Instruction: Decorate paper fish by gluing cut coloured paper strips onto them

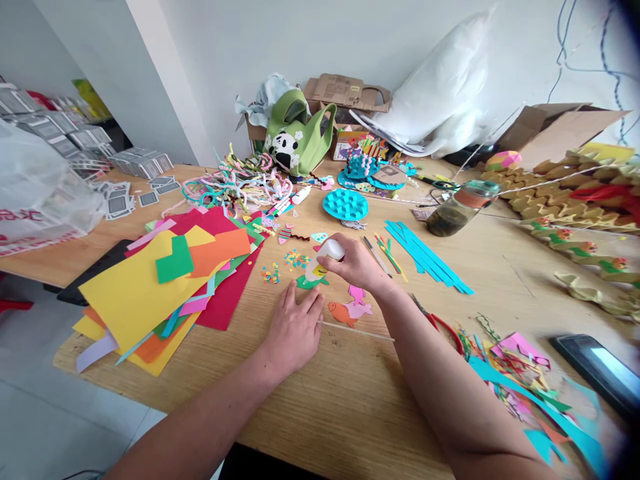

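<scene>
My right hand [357, 261] grips a white glue bottle [330, 252] with a yellow label, tilted with its nozzle down over a green paper fish [320, 281]. My left hand [296, 325] rests flat on the table with its fingers stretched out, fingertips at the edge of the green fish. Beside its thumb a thin white stick [357, 330] lies on the wood; whether the hand touches it I cannot tell. Just right of the left hand lie an orange paper fish [341, 313] and pink fish cut-outs [357, 295]. Small paper dots [296, 259] are scattered beyond the fingers.
Coloured paper sheets [140, 287] pile up on the left. A blue egg-carton piece [345, 204], pencils [390, 257] and blue paper strips [425, 257] lie farther back. Red-handled scissors [443, 325], paper scraps [520, 373] and a phone [600, 373] are at right, with a glass jar [463, 207] behind.
</scene>
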The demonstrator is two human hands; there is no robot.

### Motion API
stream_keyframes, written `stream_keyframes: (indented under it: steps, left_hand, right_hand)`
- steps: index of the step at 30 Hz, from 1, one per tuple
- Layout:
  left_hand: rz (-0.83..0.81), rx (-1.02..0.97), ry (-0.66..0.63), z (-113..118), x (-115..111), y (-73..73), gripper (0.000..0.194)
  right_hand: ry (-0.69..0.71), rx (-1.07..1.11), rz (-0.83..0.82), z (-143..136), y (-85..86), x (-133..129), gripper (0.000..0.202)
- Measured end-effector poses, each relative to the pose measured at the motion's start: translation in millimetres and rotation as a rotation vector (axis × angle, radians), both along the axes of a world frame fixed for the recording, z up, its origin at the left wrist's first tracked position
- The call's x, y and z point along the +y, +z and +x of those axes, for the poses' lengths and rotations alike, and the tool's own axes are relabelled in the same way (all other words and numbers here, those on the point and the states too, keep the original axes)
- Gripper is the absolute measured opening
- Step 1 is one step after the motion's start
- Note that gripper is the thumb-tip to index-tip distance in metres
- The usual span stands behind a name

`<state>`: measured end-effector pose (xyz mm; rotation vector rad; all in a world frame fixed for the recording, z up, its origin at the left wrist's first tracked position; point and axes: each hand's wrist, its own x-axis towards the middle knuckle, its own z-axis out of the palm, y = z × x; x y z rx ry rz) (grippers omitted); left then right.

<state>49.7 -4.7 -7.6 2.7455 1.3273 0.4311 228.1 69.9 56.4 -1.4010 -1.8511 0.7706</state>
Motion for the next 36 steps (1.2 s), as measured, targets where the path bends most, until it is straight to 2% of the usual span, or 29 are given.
stream_keyframes:
  steps: [8, 22, 36]
  left_hand:
    - [0.009, 0.002, -0.01, -0.1, 0.6, -2.2, 0.042]
    - [0.005, -0.014, -0.013, -0.2, 0.1, 0.0, 0.043]
    - [0.007, -0.008, -0.009, 0.0, -0.5, -0.1, 0.041]
  right_hand:
    - [-0.056, 0.027, 0.011, 0.1, -5.3, 2.6, 0.028]
    - [-0.006, 0.023, 0.007, -3.6, -1.9, 0.3, 0.028]
    - [-0.028, 0.025, 0.004, -5.0, -1.4, 0.0, 0.029]
